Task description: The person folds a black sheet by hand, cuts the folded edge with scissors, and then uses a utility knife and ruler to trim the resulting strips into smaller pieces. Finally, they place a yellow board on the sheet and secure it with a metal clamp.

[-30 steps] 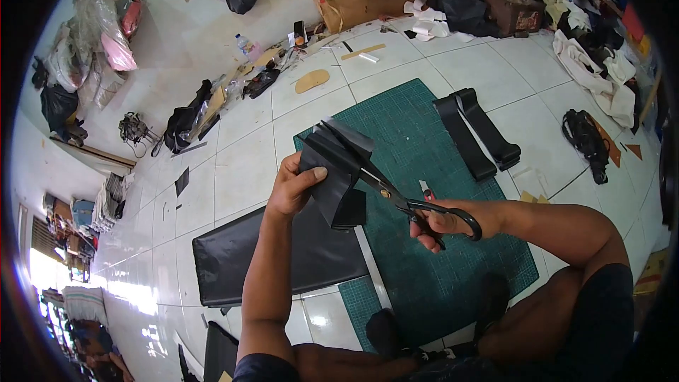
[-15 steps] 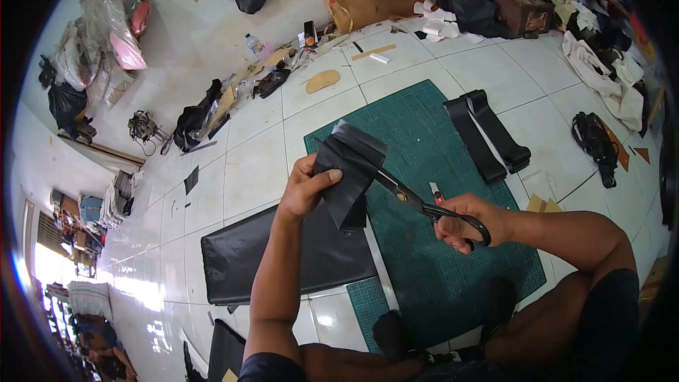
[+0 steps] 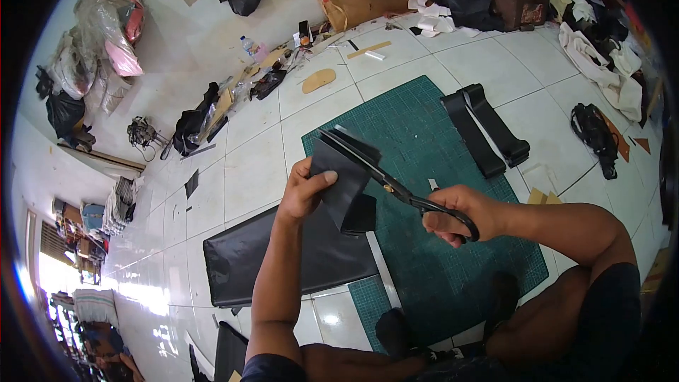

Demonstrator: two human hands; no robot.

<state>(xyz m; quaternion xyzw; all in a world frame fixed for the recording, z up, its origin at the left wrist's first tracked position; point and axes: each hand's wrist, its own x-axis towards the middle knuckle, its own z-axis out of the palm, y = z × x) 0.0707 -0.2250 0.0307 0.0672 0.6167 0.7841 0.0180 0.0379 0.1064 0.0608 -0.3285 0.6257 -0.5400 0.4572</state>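
Note:
My left hand pinches a folded piece of black sheet material, thumb on top. In my right hand are large black scissors, fingers through the handles. Their blades lie along the upper edge of the black piece, with tips near its top left corner. A narrow dark strip stands off just beyond the blades. Below are a green cutting mat and a large black folded sheet. A cutter on the mat is partly hidden by my right hand.
Black strips lie at the mat's right edge. A metal ruler lies below my hands. Farther off are a tan oval piece, a black bundle, a cardboard box and piled cloth.
The scissors have moved up and left, their blades now farther along the black piece's edge. My right hand has shifted slightly left with them. The view has shifted slightly.

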